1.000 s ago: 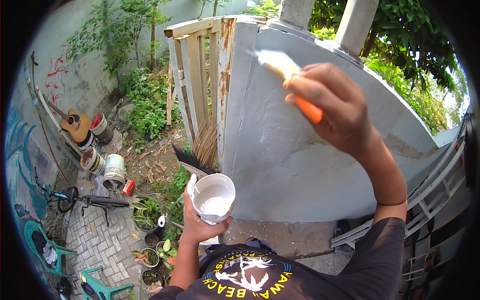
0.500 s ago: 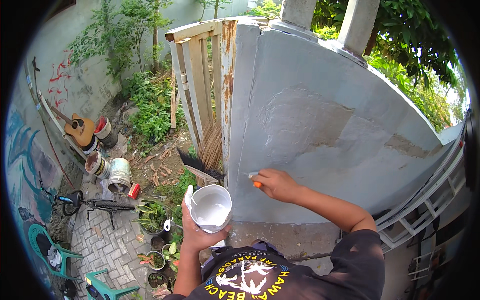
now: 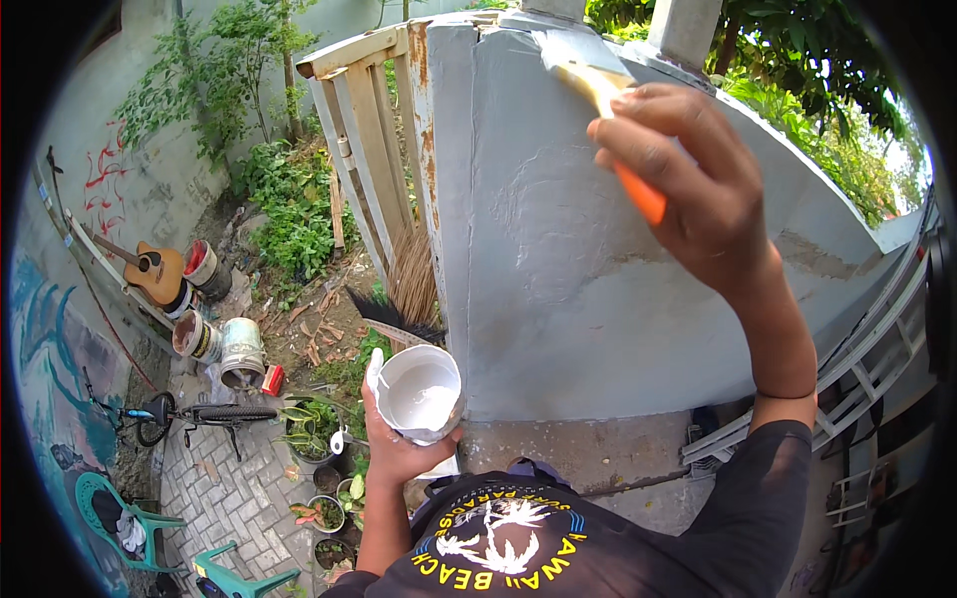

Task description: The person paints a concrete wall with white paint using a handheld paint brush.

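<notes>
The right hand (image 3: 703,184) is closed around an orange-handled, pale-bristled paintbrush (image 3: 590,82), its tip beyond the fingers against the smooth grey wall (image 3: 568,339). Lower left, the left hand (image 3: 401,453) grips a round white paint tub (image 3: 441,366); light, overlapping strokes with the tub level should coat evenly.

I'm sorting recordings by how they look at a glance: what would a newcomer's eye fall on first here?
Probably the right hand at upper right, its fingers around an orange-handled paintbrush before the grey wall. Next, the white container of pale paint in the left hand, just below centre. The oddest sight may be the acoustic guitar beside the buckets at far left.
</notes>
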Tool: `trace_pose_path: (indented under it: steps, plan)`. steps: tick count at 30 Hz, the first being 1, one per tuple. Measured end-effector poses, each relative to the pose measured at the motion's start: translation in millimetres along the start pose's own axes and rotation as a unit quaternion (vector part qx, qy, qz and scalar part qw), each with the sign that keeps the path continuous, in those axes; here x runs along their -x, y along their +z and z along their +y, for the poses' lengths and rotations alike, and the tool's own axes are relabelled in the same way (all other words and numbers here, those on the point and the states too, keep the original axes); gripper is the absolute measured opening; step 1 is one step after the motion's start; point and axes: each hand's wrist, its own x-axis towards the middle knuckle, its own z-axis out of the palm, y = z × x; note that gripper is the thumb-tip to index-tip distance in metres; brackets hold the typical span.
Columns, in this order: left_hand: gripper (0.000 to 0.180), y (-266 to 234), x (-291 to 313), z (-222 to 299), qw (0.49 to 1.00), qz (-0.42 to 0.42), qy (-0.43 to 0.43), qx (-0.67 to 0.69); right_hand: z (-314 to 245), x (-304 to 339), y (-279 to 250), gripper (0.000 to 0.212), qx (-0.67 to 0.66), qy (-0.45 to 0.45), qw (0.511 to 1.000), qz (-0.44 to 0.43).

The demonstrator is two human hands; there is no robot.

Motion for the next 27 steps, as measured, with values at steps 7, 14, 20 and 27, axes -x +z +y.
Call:
trace_pose_path:
  steps: [7,14,20,27]
  plan:
    - [0.128,0.9,2.2,1.8,0.999,-0.015,-0.019,0.042,-117.7,117.7,58.0,0.033,-0.144,0.145,0.969,-0.141]
    - [0.127,-6.6,8.8,2.5,0.999,-0.030,-0.024,-0.016,-191.2,190.9,98.9,0.033,-0.323,0.273,0.870,-0.254]
    - [0.127,-2.1,13.8,0.6,0.998,-0.037,-0.043,-0.016,-107.0,138.0,80.6,0.019,-0.341,0.322,0.854,-0.227]
    - [0.127,-0.7,17.1,-0.8,0.998,-0.051,-0.033,-0.031,-14.2,38.3,-7.7,0.025,-0.188,0.237,0.951,-0.058]
